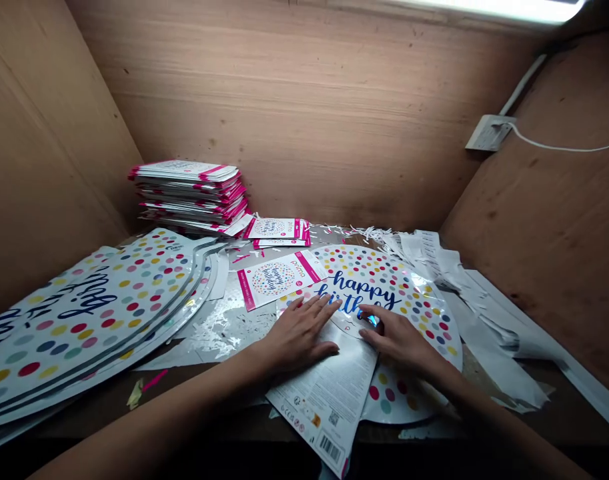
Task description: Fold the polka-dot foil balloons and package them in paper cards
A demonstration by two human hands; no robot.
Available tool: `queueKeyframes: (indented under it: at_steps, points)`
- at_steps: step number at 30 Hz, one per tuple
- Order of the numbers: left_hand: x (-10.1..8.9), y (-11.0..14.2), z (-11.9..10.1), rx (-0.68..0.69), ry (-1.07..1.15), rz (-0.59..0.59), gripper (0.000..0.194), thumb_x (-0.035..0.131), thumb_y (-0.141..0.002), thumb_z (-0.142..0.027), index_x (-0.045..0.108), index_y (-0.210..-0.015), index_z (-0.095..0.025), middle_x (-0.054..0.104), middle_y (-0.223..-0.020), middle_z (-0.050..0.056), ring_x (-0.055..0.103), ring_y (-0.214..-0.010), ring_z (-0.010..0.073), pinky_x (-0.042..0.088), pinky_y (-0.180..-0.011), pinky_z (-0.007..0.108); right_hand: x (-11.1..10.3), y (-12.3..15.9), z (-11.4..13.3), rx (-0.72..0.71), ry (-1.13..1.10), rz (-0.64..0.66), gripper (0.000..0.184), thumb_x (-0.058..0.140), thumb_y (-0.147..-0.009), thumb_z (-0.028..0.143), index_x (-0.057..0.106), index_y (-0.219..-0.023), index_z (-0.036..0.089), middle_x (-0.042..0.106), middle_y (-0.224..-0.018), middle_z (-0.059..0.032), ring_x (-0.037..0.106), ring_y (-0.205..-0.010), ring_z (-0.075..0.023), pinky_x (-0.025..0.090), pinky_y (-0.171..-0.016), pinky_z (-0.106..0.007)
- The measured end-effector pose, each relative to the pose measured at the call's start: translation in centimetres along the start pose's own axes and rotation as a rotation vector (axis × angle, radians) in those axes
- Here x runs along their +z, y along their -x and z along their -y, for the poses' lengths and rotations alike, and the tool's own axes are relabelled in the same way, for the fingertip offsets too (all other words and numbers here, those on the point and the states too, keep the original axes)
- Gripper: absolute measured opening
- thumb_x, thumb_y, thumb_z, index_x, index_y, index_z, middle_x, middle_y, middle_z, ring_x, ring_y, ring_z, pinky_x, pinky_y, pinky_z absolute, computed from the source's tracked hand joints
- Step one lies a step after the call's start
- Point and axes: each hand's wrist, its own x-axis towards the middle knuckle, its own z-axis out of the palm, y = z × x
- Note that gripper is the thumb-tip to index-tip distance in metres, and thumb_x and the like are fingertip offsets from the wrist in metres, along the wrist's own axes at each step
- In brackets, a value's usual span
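Note:
A round foil balloon [424, 293] with coloured dots and blue "happy birthday" lettering lies flat in front of me. Partly over it rests a printed packet [329, 393], its silvery back with small text and a barcode facing up. My left hand [304, 330] is spread flat, palm down, where packet and balloon meet. On the other side my right hand [397, 337] has thumb and forefinger curled close together by the packet's upper edge. Something shiny and bluish shows at those fingertips; I cannot make out what it is. A pink-edged "happy birthday" packet [279, 279] lies just beyond my left hand.
More dotted foil balloons [84, 320] are piled at the left. A tall stack of packets [191, 197] stands at the back left, with a few packets [279, 230] beside it. White paper strips [484, 313] lie along the right. A socket [490, 132] with a cable is on the wall.

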Motion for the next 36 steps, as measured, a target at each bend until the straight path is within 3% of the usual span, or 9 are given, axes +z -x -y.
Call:
queueKeyframes:
  at_steps: [4, 7, 10, 12, 15, 19, 21, 25, 36]
  points:
    - [-0.1, -0.3, 0.1, -0.094, 0.245, -0.125, 0.097, 0.07, -0.083, -0.053, 0.016, -0.159, -0.026, 0.026, -0.162, 0.015, 0.032, -0.146, 0.033, 0.025, -0.118, 0.054, -0.6, -2.4, 0.5, 0.105, -0.342, 0.193, 0.048, 0.073, -0.075, 0.029, 0.071, -0.121, 0.016, 0.07, -0.088, -0.0031, 0.059, -0.066, -0.0156, 0.049, -0.063, -0.029]
    - [-0.8, -0.9, 0.6, -0.266, 0.725, -0.214, 0.107, 0.077, -0.077, -0.046, 0.015, -0.159, -0.022, 0.038, -0.155, 0.02, 0.053, -0.13, 0.032, 0.042, -0.107, 0.047, -1.4, -3.0, 1.1, 0.04, -0.584, 0.169, 0.046, 0.072, -0.078, 0.036, 0.071, -0.12, 0.018, 0.07, -0.09, -0.0024, 0.061, -0.073, -0.0155, 0.049, -0.066, -0.028]
    - [-1.8, -1.0, 0.9, -0.287, 1.213, -0.033, 0.08, 0.076, -0.078, -0.048, 0.048, -0.145, -0.014, 0.065, -0.128, 0.017, 0.066, -0.11, 0.0303, 0.051, -0.094, 0.041, -1.8, -3.5, 2.6, -0.101, -0.496, 0.103, 0.041, 0.067, -0.082, 0.03, 0.071, -0.122, 0.02, 0.073, -0.102, -0.0043, 0.064, -0.085, -0.0182, 0.05, -0.075, -0.03]
    - [-2.3, -0.8, 1.0, -0.249, 1.336, 0.076, 0.061, 0.077, -0.076, -0.048, 0.067, -0.123, -0.011, 0.072, -0.109, 0.012, 0.068, -0.099, 0.0278, 0.052, -0.087, 0.035, -1.8, -4.2, 3.9, -0.18, -0.339, 0.195, 0.037, 0.06, -0.082, 0.021, 0.074, -0.116, 0.021, 0.074, -0.101, -0.0033, 0.064, -0.081, -0.0181, 0.049, -0.073, -0.029]
    - [-2.6, -0.5, 1.1, -0.261, 1.302, 0.093, 0.043, 0.08, -0.072, -0.042, 0.074, -0.101, -0.011, 0.072, -0.093, 0.006, 0.066, -0.083, 0.021, 0.05, -0.076, 0.027, -1.2, -5.4, 5.9, -0.291, -0.109, 0.337, 0.028, 0.055, -0.076, 0.011, 0.076, -0.091, 0.021, 0.072, -0.083, 0.0004, 0.062, -0.075, -0.0168, 0.047, -0.067, -0.026]
    - [-3.0, -0.1, 1.5, -0.282, 1.303, 0.086, 0.032, 0.078, -0.073, -0.037, 0.071, -0.091, -0.011, 0.068, -0.083, 0.002, 0.06, -0.072, 0.0156, 0.046, -0.069, 0.024, 0.2, -6.2, 7.0, -0.282, 0.13, 0.146, 0.02, 0.056, -0.07, 0.006, 0.069, -0.077, 0.02, 0.065, -0.071, 0.0017, 0.056, -0.067, -0.0151, 0.041, -0.064, -0.025]
    - [-3.4, 0.0, 1.7, -0.265, 1.317, 0.082, 0.032, 0.077, -0.073, -0.036, 0.07, -0.092, -0.011, 0.068, -0.086, 0.003, 0.06, -0.074, 0.0156, 0.045, -0.07, 0.024, 0.2, -6.1, 6.8, -0.257, -0.059, 0.229, 0.018, 0.058, -0.076, 0.011, 0.07, -0.087, 0.019, 0.068, -0.078, -0.0004, 0.06, -0.073, -0.017, 0.045, -0.068, -0.027]
    - [-4.2, 0.3, 2.0, -0.22, 1.244, 0.083, 0.034, 0.078, -0.072, -0.035, 0.07, -0.096, -0.011, 0.066, -0.086, 0.003, 0.057, -0.074, 0.0145, 0.043, -0.067, 0.022, -0.3, -5.9, 5.5, -0.098, -0.596, 0.602, 0.03, 0.073, -0.08, 0.035, 0.073, -0.103, 0.017, 0.073, -0.091, -0.0045, 0.067, -0.091, -0.0229, 0.051, -0.078, -0.031]
    - [-5.0, 0.5, 3.6, -0.322, 1.337, 0.197, 0.041, 0.082, -0.072, -0.042, 0.074, -0.098, -0.012, 0.07, -0.089, 0.005, 0.06, -0.073, 0.0141, 0.045, -0.068, 0.022, 2.7, -5.9, 4.6, 0.308, -1.184, 0.35, 0.036, 0.092, -0.062, 0.029, 0.075, -0.09, 0.016, 0.072, -0.079, -0.0016, 0.064, -0.067, -0.0108, 0.052, -0.065, -0.022]
